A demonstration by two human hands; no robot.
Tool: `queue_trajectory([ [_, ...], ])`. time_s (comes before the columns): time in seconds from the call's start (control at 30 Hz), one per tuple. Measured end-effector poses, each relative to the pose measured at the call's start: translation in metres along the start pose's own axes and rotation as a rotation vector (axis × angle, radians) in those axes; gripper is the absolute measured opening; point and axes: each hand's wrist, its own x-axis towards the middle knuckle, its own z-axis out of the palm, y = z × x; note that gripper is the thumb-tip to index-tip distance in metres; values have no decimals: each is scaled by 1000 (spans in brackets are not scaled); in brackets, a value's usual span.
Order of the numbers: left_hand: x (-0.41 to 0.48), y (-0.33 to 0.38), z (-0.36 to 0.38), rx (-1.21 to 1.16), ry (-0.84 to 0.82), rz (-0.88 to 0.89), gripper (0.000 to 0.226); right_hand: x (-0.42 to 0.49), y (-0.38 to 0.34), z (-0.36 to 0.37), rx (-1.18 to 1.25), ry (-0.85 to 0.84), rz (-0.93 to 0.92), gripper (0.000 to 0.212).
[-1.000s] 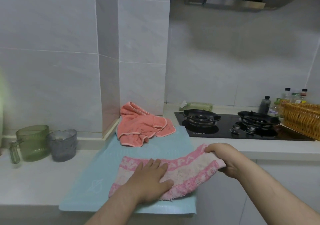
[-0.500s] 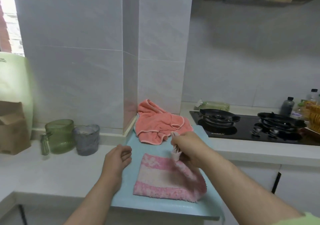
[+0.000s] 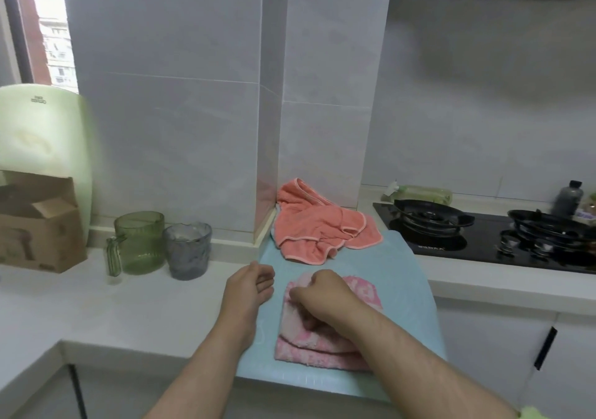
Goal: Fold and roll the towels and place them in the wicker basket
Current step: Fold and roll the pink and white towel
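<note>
Right hand (image 3: 322,299) pinching folded pink-and-white terry towel (image 3: 306,354), long axis near-to-far beneath grip; left hand (image 3: 250,289) slack, empty, alongside.

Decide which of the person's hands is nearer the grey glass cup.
Left. The left hand is just right of the grey glass cup; the right hand is farther right, on the pink towel.

A folded towel (image 3: 362,289) lies on the mat (image 3: 403,267); crumpled towel (image 3: 317,225) behind.

Pale blue mat (image 3: 396,276), pink-and-white patterned towel (image 3: 309,351) — coral towel (image 3: 319,228), green jug (image 3: 140,242), grey cup (image 3: 187,250).
</note>
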Motion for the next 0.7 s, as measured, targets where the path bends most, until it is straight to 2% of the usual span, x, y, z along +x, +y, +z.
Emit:
queue_trajectory([
  [0.03, -3, 1, 1, 31, -1, 10, 22, -6, -1, -5, 28, -20, -19, 9],
  [0.07, -7, 2, 1, 77, -7, 31, 17, -12, 2, -12, 45, -17, -59, 12],
  [0.13, -19, 0, -1, 303, -29, 117, 18, -30, 18, -31, 27, 91, -194, 30],
  [0.2, -37, -6, -5, 626, -69, 228, 18, -51, 45, -50, -101, 261, -352, 27],
  [0.27, -57, -7, -5, 819, -129, 274, 13, -73, 75, -58, -261, 251, -430, 30],
  [0.33, -68, -5, -1, 798, -177, 265, 6, -81, 98, -57, -354, 144, -414, 42],
  [0.4, -70, -5, 4, 799, -175, 245, 10, -79, 109, -54, -376, 119, -407, 48],
  [0.53, -59, -8, 9, 972, -105, 161, 28, -70, 115, -51, -316, 226, -400, 34],
  [0.63, -50, -3, 18, 1029, -107, 81, 31, -66, 117, -49, -305, 288, -397, 27],
  [0.7, -47, -2, 23, 991, -105, 29, 26, -64, 117, -48, -333, 294, -396, 29],
])
